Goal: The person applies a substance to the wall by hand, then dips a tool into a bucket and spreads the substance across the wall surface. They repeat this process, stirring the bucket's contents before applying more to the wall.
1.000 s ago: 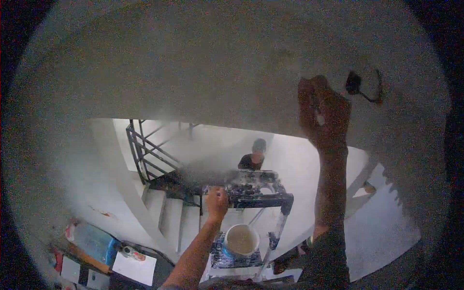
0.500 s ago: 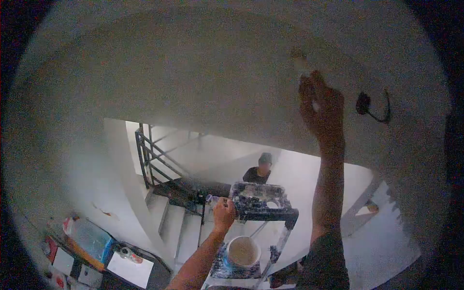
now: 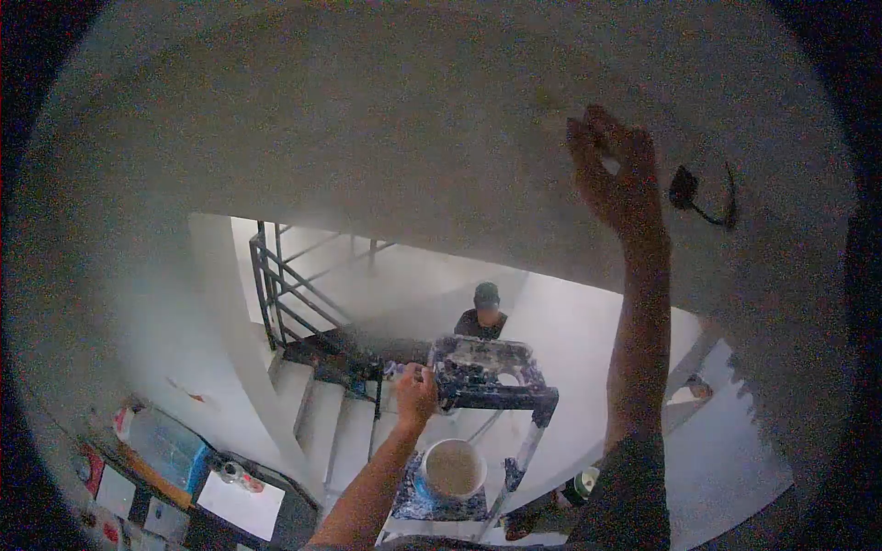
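My right hand is raised against the grey wall, its fingers curled together near a faint smudge. Anything in that grip is too dark and grainy to make out. Lower down, my left hand is closed at the left edge of the paint-spattered top of a stepladder. On a lower step of the ladder stands a white bucket holding a beige mix. A dark fitting with a curved cable sticks out of the wall, right of my right hand.
A person in a dark cap is below, beyond the ladder. Stairs with a dark metal railing lie to the left. A clear-and-blue container and a bottle on a white sheet are at lower left.
My right hand has shifted slightly up and right along the wall, and the pale patch above it looks fainter. My left hand stays at the ladder's edge. The view has tilted slightly.
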A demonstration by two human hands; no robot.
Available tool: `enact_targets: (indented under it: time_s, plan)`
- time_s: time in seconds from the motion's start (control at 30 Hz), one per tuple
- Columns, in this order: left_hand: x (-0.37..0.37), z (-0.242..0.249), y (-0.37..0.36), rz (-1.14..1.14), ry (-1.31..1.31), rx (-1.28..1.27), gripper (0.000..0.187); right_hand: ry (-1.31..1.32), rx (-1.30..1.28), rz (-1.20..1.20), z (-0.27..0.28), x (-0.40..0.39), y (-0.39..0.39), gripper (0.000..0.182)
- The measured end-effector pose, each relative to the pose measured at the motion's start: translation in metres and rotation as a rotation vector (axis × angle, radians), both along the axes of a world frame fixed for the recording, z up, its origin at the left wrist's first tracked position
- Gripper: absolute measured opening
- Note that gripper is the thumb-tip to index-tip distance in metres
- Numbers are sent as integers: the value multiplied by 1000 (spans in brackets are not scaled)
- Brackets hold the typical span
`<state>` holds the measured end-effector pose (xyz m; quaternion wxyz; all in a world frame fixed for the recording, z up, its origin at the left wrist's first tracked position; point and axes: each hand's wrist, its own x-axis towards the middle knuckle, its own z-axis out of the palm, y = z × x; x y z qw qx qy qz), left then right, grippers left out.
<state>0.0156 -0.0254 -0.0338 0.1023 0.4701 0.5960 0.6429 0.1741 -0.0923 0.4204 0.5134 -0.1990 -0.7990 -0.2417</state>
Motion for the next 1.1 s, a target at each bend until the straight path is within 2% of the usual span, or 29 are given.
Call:
enact_targets:
  time_s: [0.03,0.07,0.13,0.27,0.33,0.37,0.4,0.43,0.5,0.57,0.6,0.67,0.73,0.77,0.8,0.87,0.93,0.97,1.03,1.07,1.1]
  plan:
    - [0,-4,5,3,-3,0,23,-102,-242,26,0,1,-15,10]
    - [-1,-8,8,5,-5,0,23,-104,-238,29,-3,3,-6,10]
    - [-1,-3,2,11,1,10,23,363,-172,265,-16,9,22,13]
    - [1,10,-4,20,-7,-20,23,224,11,251,15,6,36,14]
    - [1,-2,3,45,-5,-27,24,-126,624,-322,18,-8,50,11]
    - [1,-7,7,71,-2,-29,24,-126,621,-322,9,-7,49,11]
    - [-1,-14,7,70,-2,-31,24,-168,371,-196,-5,-13,31,10]
    - [-3,-19,10,52,103,-34,26,-206,126,-67,-11,-15,22,9]
    - [-4,-20,15,42,201,-27,27,-159,138,-23,-1,-15,15,9]
    - [-2,-20,14,-20,-15,-32,30,-107,135,15,8,-17,9,10]
    - [-2,-24,14,-19,-16,-35,30,-34,85,71,19,-22,8,11]
    - [-4,-30,21,45,101,34,32,41,39,129,32,-31,20,13]
    - [0,-8,6,15,31,25,32,-10,591,-98,34,-40,45,20]
    - [0,0,-1,-19,-38,10,33,-8,590,-97,32,-39,48,20]
    - [-2,-10,4,-17,-39,11,33,-50,494,-20,32,-36,50,23]
    - [-5,-38,27,102,271,51,33,-100,407,69,36,-41,40,26]
    - [-1,-18,11,96,171,43,33,161,-198,82,39,-45,9,27]
    - [0,-8,7,85,72,45,33,158,-196,86,43,-46,18,27]
    - [1,-19,13,97,125,78,32,108,599,115,54,-46,47,25]
    - [1,-26,17,106,182,110,31,106,601,117,50,-45,55,25]
    - [0,-22,12,106,181,111,31,-44,783,-52,45,-45,55,24]
